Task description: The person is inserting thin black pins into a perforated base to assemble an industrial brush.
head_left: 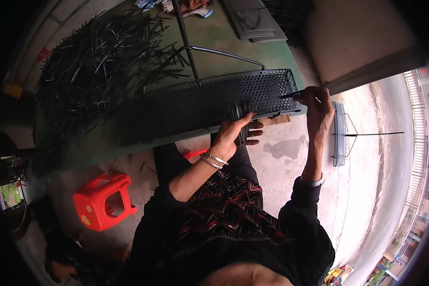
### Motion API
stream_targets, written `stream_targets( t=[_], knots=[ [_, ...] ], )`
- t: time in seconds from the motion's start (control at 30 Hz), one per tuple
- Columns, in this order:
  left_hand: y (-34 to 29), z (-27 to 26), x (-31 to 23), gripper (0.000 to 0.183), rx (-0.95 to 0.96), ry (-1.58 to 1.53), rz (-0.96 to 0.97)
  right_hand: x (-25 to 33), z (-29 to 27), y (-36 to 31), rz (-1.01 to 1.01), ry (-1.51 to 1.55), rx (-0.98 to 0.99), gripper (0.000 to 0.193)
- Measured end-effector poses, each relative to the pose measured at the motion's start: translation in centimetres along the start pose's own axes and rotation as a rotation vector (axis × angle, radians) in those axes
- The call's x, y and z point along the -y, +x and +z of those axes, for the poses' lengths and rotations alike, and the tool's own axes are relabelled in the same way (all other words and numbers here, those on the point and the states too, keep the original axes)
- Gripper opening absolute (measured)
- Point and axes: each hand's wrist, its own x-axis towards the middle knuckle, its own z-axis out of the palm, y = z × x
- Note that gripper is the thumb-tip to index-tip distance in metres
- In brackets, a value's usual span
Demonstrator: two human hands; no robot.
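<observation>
A long black perforated panel (271, 88) lies on the green table, with a black pole and slanted braces joined to its far side. My left hand (231, 136) is at its near edge, thumb closed over a bundle of thin black strips (238, 119), with some fingers stretched out beyond it. At the panel's right end, my right hand (317, 102) pinches a thin dark strip (289, 95) whose tip points left over the holes. Whether the tip sits in a hole, I cannot tell. The panel's left part is dark and hard to make out.
A large heap of loose black strips (105, 62) covers the left of the green table (224, 28). Grey folded sheets (252, 19) lie at the far edge. A red stool (105, 200) stands lower left, near another person's hand (61, 270). A similar braced frame (339, 134) stands right.
</observation>
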Motion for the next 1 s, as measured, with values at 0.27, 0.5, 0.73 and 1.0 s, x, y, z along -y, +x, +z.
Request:
stream_targets(
  t=[0.27,0.5,0.73,1.0],
  knots=[
    [0.4,-0.5,1.9,0.028,0.015,-0.155,-0.088,-4.8,0.9,5.6,-0.209,-0.138,-0.202,0.009],
    [0.2,-0.6,1.8,0.027,0.005,-0.116,-0.091,-5.3,1.9,6.4,-0.214,-0.346,-0.192,0.013],
    [0.3,-0.7,1.4,0.027,0.071,-0.058,-0.040,-5.7,2.3,7.3,-0.255,-0.419,-0.080,0.009],
    [0.3,-0.3,0.7,0.025,0.080,-0.083,0.013,-6.3,2.8,8.2,-0.218,-0.465,0.059,0.010]
  ],
)
